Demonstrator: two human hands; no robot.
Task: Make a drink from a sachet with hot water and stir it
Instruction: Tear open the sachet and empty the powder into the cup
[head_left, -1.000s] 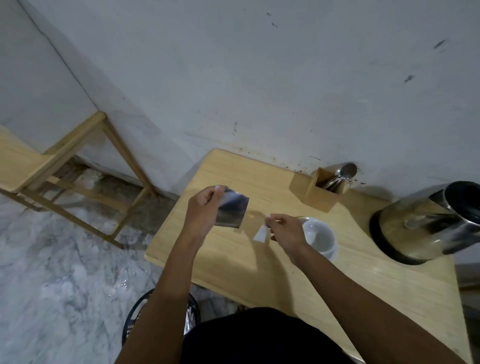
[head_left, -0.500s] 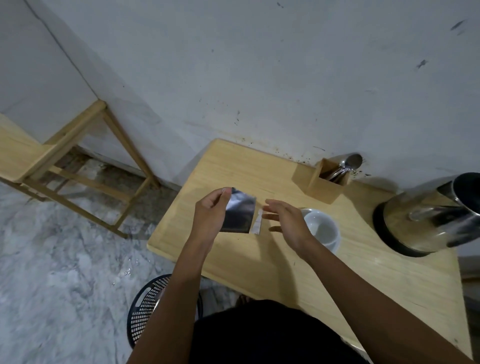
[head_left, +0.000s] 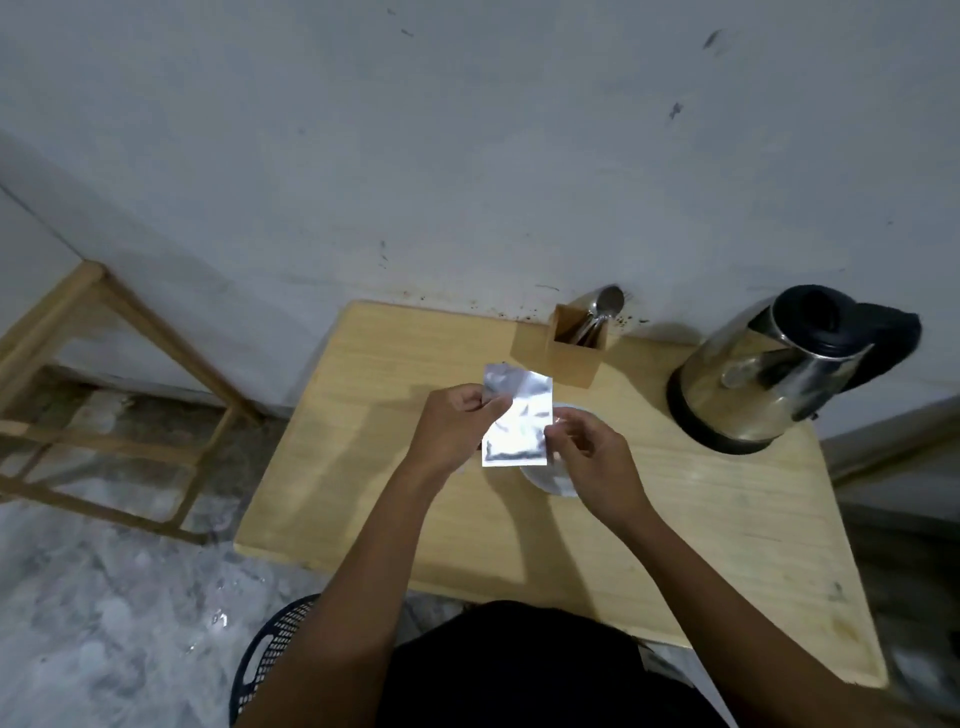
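A silver foil sachet (head_left: 517, 421) is held upright above the wooden table (head_left: 701, 519). My left hand (head_left: 452, 431) pinches its left edge. My right hand (head_left: 592, 457) has its fingertips curled onto the sachet's right edge. Right under the sachet and my right hand stands a white cup (head_left: 550, 480), mostly hidden, with only its near rim showing. A steel kettle (head_left: 769, 374) with a black lid and handle sits at the back right of the table. Spoons (head_left: 605, 306) stick out of a wooden holder (head_left: 576, 348) against the wall.
A wooden stool frame (head_left: 104, 374) stands to the left of the table on the marble floor. A black mesh basket (head_left: 270, 654) sits on the floor by my left arm. The wall runs right behind the table.
Both hands have shifted right, so the sachet now hangs over the cup. My right hand, which held a torn strip apart from the sachet, has closed in on the sachet's right edge.
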